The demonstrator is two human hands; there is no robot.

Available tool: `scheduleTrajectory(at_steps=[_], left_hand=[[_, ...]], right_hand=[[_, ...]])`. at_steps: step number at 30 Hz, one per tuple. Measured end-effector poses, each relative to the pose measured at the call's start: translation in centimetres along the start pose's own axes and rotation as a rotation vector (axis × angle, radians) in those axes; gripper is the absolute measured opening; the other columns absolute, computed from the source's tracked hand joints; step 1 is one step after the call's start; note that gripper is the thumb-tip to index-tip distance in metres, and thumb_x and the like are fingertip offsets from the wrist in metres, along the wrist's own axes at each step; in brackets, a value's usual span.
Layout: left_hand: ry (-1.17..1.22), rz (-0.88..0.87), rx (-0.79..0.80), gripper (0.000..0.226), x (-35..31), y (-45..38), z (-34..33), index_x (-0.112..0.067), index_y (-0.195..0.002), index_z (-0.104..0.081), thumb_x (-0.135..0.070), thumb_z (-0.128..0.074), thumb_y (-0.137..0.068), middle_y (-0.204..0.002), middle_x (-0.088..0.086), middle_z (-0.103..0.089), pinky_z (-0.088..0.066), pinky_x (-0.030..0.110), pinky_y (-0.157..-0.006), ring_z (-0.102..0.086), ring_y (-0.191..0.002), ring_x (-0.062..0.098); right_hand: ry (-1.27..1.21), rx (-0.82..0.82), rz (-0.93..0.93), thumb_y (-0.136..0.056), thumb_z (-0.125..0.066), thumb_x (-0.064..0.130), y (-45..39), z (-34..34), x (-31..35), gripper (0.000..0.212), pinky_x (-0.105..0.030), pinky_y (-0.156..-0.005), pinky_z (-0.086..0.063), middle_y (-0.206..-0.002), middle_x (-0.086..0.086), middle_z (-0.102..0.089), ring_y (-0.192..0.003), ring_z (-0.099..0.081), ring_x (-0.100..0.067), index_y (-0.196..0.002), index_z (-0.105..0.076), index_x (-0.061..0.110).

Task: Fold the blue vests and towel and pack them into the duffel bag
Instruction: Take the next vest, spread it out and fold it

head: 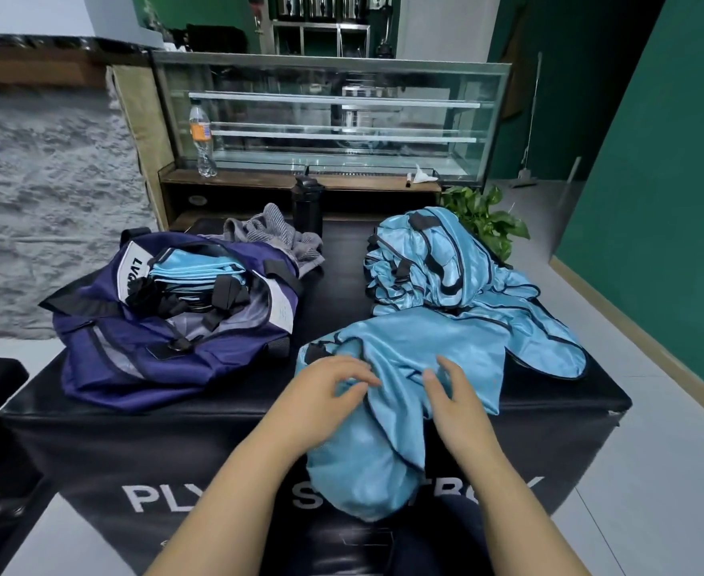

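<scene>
Duffel bag point(167, 326) is sitting at 9 o'clock on the black table point(550, 405), unzipped, with a stack of folded blue vests point(196, 270) already lying inside; layers too tight to count. Grey towel point(275, 236) is lying crumpled at 11 o'clock just behind the bag, still unfolded.

Left hand point(325, 392) is resting on the vest in hand point(404, 367) at 6 o'clock, fingers loosely curled, grip looking released. Right hand point(454, 399) is touching the same vest, fingers mostly straight, nothing pinched as far as I can tell.

Advice: this vest is bunching and half hanging over the near table edge. Pull it fully onto the table, flatten, match black trim edges, then fold.

Unfolded vest pile point(429, 259) is heaping at 1 o'clock; count unclear, several.

Counts: one bag, one towel, two hands.
</scene>
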State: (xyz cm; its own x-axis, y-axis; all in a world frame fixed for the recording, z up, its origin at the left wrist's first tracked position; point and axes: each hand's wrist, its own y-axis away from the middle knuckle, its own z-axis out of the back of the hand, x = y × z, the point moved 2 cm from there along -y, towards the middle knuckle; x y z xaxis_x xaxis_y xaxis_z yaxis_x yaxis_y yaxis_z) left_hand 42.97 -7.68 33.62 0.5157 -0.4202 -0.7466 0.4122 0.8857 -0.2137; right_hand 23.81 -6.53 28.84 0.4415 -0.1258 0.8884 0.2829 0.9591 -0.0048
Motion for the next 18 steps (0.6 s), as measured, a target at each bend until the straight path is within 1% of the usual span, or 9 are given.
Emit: scheduleTrajectory(at_steps=[2, 4, 6, 7, 9, 12, 15, 16, 18], left_hand=[[0.008, 0.07, -0.157, 0.03, 1.5, 0.1, 0.3, -0.032, -0.086, -0.065, -0.003, -0.06, -0.087, -0.095, -0.019, -0.06, -0.032, 0.001, -0.082, -0.051, -0.095, -0.013], [-0.022, 0.123, -0.3, 0.034, 3.5, 0.3, 0.6, -0.029, -0.094, -0.058, 0.003, -0.062, -0.083, -0.103, -0.012, -0.052, -0.032, 0.007, -0.089, -0.048, -0.101, -0.008], [-0.021, 0.288, -0.272, 0.042, 5.5, 0.5, 0.4, -0.02, -0.122, -0.05, -0.004, -0.063, -0.086, -0.122, -0.004, -0.042, -0.03, 0.013, -0.095, -0.045, -0.116, 0.008], [0.06, 0.382, -0.228, 0.05, 6.3, 0.7, 0.1, -0.017, -0.134, -0.042, -0.009, -0.062, -0.089, -0.129, -0.003, -0.039, -0.034, 0.016, -0.093, -0.046, -0.116, 0.012], [0.314, 0.511, -0.192, 0.055, 7.0, 0.9, -0.6, -0.016, -0.141, -0.034, -0.016, -0.059, -0.092, -0.136, -0.004, -0.042, -0.044, 0.018, -0.082, -0.054, -0.105, 0.01], [0.455, 0.59, -0.237, 0.064, 7.5, 0.4, -1.4, -0.015, -0.145, -0.029, -0.027, -0.062, -0.091, -0.139, 0.001, -0.046, -0.048, 0.03, -0.091, -0.057, -0.106, 0.011], [0.573, 0.675, -0.24, 0.071, 7.8, -0.7, -2.2, -0.013, -0.142, -0.032, -0.034, -0.069, -0.085, -0.124, 0.002, -0.061, -0.05, 0.037, -0.093, -0.062, -0.106, 0.019], [0.585, 0.687, -0.23, 0.063, 7.7, -1.0, -2.6, -0.013, -0.136, -0.04, -0.033, -0.071, -0.084, -0.114, 0.003, -0.067, -0.051, 0.039, -0.093, -0.065, -0.101, 0.02], [0.54, 0.635, -0.167, 0.026, 6.8, -1.4, -3.0, -0.008, -0.107, -0.062, -0.023, -0.068, -0.086, -0.095, 0.007, -0.074, -0.054, 0.035, -0.087, -0.069, -0.091, 0.023]], right_hand=[[0.085, 0.029, 0.071, -0.095, -0.052, 0.041, -0.4, -0.5, 0.2, 0.06, -0.035, -0.115, -0.024, -0.153, 0.003, -0.03, -0.143, -0.023, -0.014, -0.147, -0.029, 0.022], [0.187, 0.059, 0.068, -0.092, -0.056, 0.044, -1.2, -0.8, -0.1, 0.069, -0.042, -0.117, -0.022, -0.156, 0.001, -0.023, -0.146, -0.015, -0.016, -0.149, -0.025, 0.021], [0.257, 0.099, -0.003, -0.09, -0.057, 0.048, -1.7, -1.1, -0.8, 0.077, -0.042, -0.117, -0.022, -0.158, 0.0, -0.019, -0.146, -0.015, -0.016, -0.151, -0.02, 0.019], [0.288, 0.123, -0.051, -0.088, -0.057, 0.05, -1.8, -1.2, -1.1, 0.082, -0.041, -0.116, -0.023, -0.158, 0.0, -0.019, -0.145, -0.018, -0.017, -0.152, -0.016, 0.018], [0.4, 0.143, -0.108, -0.087, -0.057, 0.053, -1.6, -1.5, -1.4, 0.087, -0.037, -0.113, -0.028, -0.156, -0.001, -0.025, -0.143, -0.023, -0.02, -0.153, -0.011, 0.018], [0.581, 0.117, -0.08, -0.09, -0.053, 0.052, -1.6, -1.5, -1.0, 0.082, -0.039, -0.107, -0.033, -0.151, -0.001, -0.032, -0.139, -0.027, -0.024, -0.153, -0.009, 0.022], [0.687, 0.149, -0.058, -0.093, -0.045, 0.052, -1.8, -1.5, -0.7, 0.078, -0.039, -0.108, -0.031, -0.153, -0.004, -0.027, -0.139, -0.025, -0.026, -0.153, -0.006, 0.023], [0.703, 0.168, -0.073, -0.094, -0.043, 0.053, -1.8, -1.6, -0.7, 0.076, -0.04, -0.109, -0.03, -0.154, -0.004, -0.024, -0.14, -0.024, -0.026, -0.153, -0.006, 0.023], [0.713, 0.195, -0.111, -0.095, -0.039, 0.054, -1.8, -1.7, -0.6, 0.07, -0.04, -0.108, -0.029, -0.154, -0.006, -0.025, -0.139, -0.028, -0.026, -0.152, -0.013, 0.023]])
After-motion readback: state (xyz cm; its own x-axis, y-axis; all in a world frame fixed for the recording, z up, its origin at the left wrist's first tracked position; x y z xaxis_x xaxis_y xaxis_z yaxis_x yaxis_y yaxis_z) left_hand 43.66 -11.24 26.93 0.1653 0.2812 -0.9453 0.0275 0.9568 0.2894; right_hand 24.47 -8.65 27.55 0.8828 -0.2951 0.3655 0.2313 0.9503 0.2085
